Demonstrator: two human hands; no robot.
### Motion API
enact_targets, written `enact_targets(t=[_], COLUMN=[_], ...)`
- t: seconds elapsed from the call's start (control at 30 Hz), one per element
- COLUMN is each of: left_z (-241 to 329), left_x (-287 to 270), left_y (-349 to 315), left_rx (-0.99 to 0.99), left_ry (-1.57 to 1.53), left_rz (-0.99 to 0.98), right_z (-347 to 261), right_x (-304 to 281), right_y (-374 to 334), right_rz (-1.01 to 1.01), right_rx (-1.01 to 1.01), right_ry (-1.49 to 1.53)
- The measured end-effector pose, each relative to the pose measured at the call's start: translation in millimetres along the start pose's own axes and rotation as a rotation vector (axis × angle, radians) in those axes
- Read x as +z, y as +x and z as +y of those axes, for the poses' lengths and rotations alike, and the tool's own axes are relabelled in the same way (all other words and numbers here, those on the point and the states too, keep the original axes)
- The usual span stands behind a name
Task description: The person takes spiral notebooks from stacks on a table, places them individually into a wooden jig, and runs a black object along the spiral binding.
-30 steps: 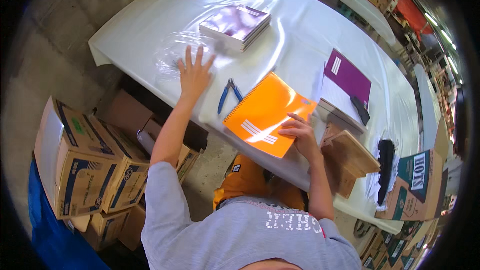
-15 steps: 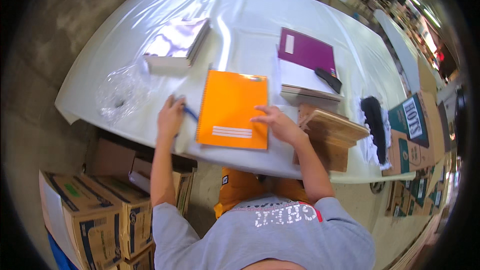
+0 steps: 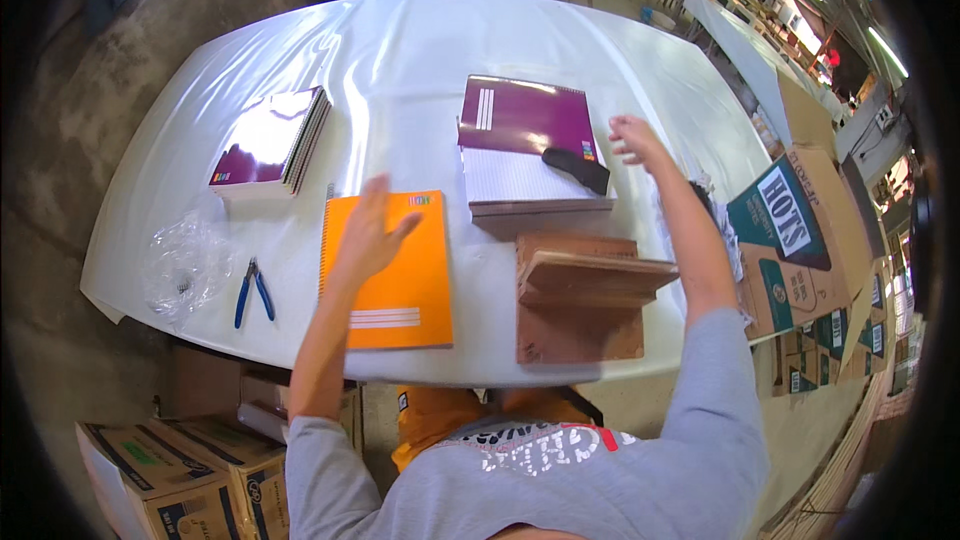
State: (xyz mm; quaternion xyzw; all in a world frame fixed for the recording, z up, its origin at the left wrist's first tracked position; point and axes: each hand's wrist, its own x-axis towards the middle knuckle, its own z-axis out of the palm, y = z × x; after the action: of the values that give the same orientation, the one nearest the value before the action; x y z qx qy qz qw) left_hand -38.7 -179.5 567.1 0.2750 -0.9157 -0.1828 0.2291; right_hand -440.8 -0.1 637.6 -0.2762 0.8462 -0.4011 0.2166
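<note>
A: What has changed in the last moment?

B: Half a second back both hands lay on the orange notebook (image 3: 386,271). Now the left hand (image 3: 372,230) hovers over its upper half, fingers spread wide, holding nothing; I cannot tell whether the palm touches the cover. The right hand (image 3: 634,139) has come off and is lifted well to the right, open and empty, beside the stack of purple notebooks (image 3: 528,155).

A: So what does that tell you?

B: I'd judge the orange one has been put down and squared, and the right hand is going toward the stack.

A: How does the orange notebook look?

B: Closed, flat on the white table (image 3: 420,50), near the front edge, spiral binding along its left side, pale stripes low on the cover and a small coloured mark at the top right corner.

A: And around it?

B: Blue pliers (image 3: 252,290) and crumpled clear plastic (image 3: 186,262) to its left, a wooden stand (image 3: 580,295) to its right. A black object (image 3: 577,168) rests on the purple stack. Another pile of notebooks (image 3: 272,143) sits farther back on the left.
</note>
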Motion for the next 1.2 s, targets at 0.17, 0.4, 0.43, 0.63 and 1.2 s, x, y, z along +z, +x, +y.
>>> enact_targets(t=[0.17,0.4,0.43,0.63,1.2], left_z=[58,97,99,88,138], left_x=[66,94,94,96,-47], left_y=[87,100,102,100,100], left_rx=[-0.310,-0.317,-0.309,-0.424,-0.012], left_ry=[-0.340,-0.093,-0.061,-0.201,-0.689], left_rz=[-0.191,-0.345,-0.383,-0.221,0.378], right_z=[33,46,47,31,-85], right_x=[28,22,21,15,-82], right_y=[59,74,73,59,-126], right_rz=[-0.036,-0.199,-0.229,0.064,0.297], right_rx=[0.425,0.293,0.282,-0.349,-0.755], right_ry=[0.210,0.191,0.207,0.693,0.855])
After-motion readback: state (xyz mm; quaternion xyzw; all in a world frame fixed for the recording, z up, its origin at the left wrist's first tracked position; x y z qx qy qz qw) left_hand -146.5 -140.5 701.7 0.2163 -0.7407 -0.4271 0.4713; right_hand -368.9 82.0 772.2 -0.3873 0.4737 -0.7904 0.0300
